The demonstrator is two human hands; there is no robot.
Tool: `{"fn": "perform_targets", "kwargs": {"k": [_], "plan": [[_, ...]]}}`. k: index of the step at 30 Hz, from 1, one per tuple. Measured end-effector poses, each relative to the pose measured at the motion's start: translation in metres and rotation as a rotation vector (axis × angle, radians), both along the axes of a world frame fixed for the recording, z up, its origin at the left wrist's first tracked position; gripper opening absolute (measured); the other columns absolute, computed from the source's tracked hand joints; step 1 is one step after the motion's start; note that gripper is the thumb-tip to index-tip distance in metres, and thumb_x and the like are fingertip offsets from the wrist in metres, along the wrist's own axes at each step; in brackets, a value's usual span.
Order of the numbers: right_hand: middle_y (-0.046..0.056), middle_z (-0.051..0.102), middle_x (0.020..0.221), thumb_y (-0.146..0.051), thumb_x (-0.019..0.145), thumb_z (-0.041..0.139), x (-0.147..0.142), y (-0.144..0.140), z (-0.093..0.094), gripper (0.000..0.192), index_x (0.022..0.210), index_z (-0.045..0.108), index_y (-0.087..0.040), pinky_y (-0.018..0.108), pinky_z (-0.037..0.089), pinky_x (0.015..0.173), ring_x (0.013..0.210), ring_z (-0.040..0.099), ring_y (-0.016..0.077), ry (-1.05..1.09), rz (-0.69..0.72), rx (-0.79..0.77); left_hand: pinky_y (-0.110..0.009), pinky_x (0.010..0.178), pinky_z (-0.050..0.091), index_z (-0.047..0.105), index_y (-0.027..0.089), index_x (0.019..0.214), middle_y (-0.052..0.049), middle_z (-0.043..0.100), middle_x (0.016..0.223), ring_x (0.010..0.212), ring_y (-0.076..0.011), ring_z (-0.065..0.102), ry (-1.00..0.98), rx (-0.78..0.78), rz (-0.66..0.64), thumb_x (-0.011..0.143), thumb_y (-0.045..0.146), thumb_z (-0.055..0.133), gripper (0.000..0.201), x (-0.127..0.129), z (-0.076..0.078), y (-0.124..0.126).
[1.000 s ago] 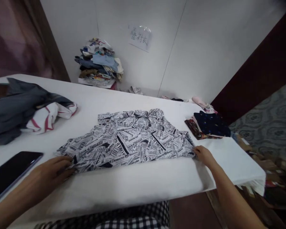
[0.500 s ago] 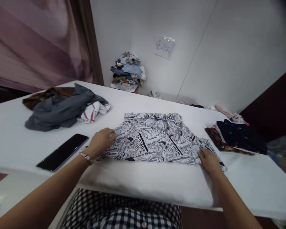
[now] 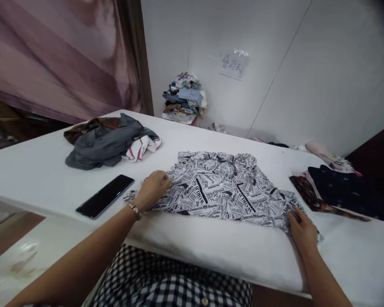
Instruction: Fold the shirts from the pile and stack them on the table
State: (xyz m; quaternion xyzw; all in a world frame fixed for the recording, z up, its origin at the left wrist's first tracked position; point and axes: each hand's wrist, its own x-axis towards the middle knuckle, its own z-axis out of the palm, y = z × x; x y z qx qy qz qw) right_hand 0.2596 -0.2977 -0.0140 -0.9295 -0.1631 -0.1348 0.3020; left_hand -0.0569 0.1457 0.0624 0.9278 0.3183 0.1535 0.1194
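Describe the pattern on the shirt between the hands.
The shirt has a black-and-white newspaper print, clearest in the head view.

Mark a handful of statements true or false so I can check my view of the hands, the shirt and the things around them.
1. The right hand touches the printed shirt. True.
2. The left hand rests on the phone. False: it is at the shirt's left side.
3. The left arm wears a wristband. True.
4. The navy garment lies left of the shirt. False: it lies to the right.
5. The phone's screen is dark. True.
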Motion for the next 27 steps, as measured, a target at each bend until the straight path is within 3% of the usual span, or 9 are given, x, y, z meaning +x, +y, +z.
{"fn": "perform_targets", "kwargs": {"k": [5, 8, 11, 14, 17, 19, 21, 24, 27], "plan": [[0.017, 0.066, 0.110, -0.052, 0.075, 0.045, 0.004, 0.004, -0.003, 0.065, 0.120, 0.063, -0.009, 0.046, 0.043, 0.090, 0.100, 0.058, 0.0329, -0.050, 0.016, 0.008, -0.041, 0.097, 0.041, 0.059, 0.016, 0.115, -0.014, 0.057, 0.127, 0.118, -0.0302, 0.050, 0.031, -0.019, 0.050, 0.083, 0.046, 0.048, 0.045, 0.041, -0.004, 0.024], [0.016, 0.068, 0.100, -0.049, 0.073, 0.046, 0.006, 0.004, -0.003, 0.062, 0.117, 0.065, -0.010, 0.044, 0.045, 0.085, 0.091, 0.060, 0.0307, 0.008, -0.052, 0.075, -0.042, 0.097, 0.041, 0.064, 0.018, 0.108, -0.014, 0.055, 0.130, 0.122, -0.0315, 0.048, 0.018, -0.047, 0.047, 0.078, 0.040, 0.055, 0.038, 0.069, -0.008, 0.032], [0.013, 0.069, 0.092, -0.047, 0.070, 0.050, 0.006, 0.002, -0.002, 0.059, 0.112, 0.068, -0.009, 0.041, 0.046, 0.081, 0.085, 0.061, 0.0276, 0.058, -0.101, 0.221, -0.036, 0.098, 0.041, 0.066, 0.018, 0.091, -0.012, 0.060, 0.124, 0.121, -0.0270, 0.049, -0.042, -0.065, 0.019, 0.079, 0.032, 0.050, 0.024, 0.082, -0.004, 0.029], [0.010, 0.069, 0.090, -0.045, 0.068, 0.057, 0.002, 0.001, 0.001, 0.054, 0.108, 0.069, -0.010, 0.038, 0.047, 0.080, 0.084, 0.062, 0.0244, 0.105, -0.111, 0.413, -0.032, 0.084, 0.046, 0.061, 0.018, 0.093, -0.009, 0.067, 0.100, 0.099, -0.0222, 0.060, -0.099, -0.101, 0.008, 0.085, 0.036, 0.040, 0.029, 0.075, 0.011, 0.017], [0.008, 0.070, 0.091, -0.042, 0.066, 0.062, -0.002, 0.000, 0.004, 0.048, 0.104, 0.070, -0.013, 0.035, 0.049, 0.079, 0.084, 0.062, 0.0211, 0.130, -0.123, 0.591, -0.027, 0.058, 0.044, 0.056, 0.019, 0.096, -0.001, 0.062, 0.069, 0.064, -0.0175, 0.058, -0.178, -0.261, 0.013, 0.086, 0.050, 0.035, 0.039, 0.054, 0.031, 0.004], [0.007, 0.070, 0.091, -0.040, 0.066, 0.064, -0.003, -0.001, 0.005, 0.045, 0.103, 0.070, -0.015, 0.033, 0.050, 0.079, 0.084, 0.063, 0.0195, 0.124, -0.119, 0.663, -0.026, 0.052, 0.039, 0.056, 0.019, 0.096, 0.001, 0.059, 0.064, 0.056, -0.0155, 0.053, -0.243, -0.345, 0.013, 0.084, 0.056, 0.038, 0.042, 0.040, 0.044, -0.001], [0.007, 0.070, 0.090, -0.040, 0.066, 0.065, -0.003, 0.000, 0.005, 0.043, 0.102, 0.070, -0.015, 0.033, 0.051, 0.078, 0.083, 0.063, 0.0193, 0.119, -0.107, 0.682, -0.026, 0.053, 0.038, 0.056, 0.020, 0.097, 0.000, 0.062, 0.067, 0.058, -0.0161, 0.054, -0.246, -0.295, 0.028, 0.083, 0.056, 0.040, 0.043, 0.032, 0.051, 0.001], [0.007, 0.070, 0.085, -0.040, 0.067, 0.063, -0.002, 0.002, 0.004, 0.040, 0.097, 0.070, -0.014, 0.034, 0.051, 0.074, 0.082, 0.064, 0.0207, 0.108, -0.096, 0.631, -0.029, 0.062, 0.040, 0.059, 0.019, 0.098, -0.007, 0.068, 0.082, 0.074, -0.0220, 0.060, -0.039, -0.125, 0.056, 0.084, 0.050, 0.037, 0.040, 0.033, 0.044, 0.013], [0.007, 0.070, 0.084, -0.039, 0.067, 0.062, -0.001, 0.003, 0.003, 0.038, 0.095, 0.071, -0.014, 0.035, 0.051, 0.075, 0.081, 0.063, 0.0211, 0.093, -0.094, 0.599, -0.033, 0.067, 0.042, 0.062, 0.019, 0.096, -0.013, 0.070, 0.092, 0.084, -0.0277, 0.062, 0.180, -0.083, 0.054, 0.086, 0.044, 0.033, 0.039, 0.039, 0.026, 0.023]]}}
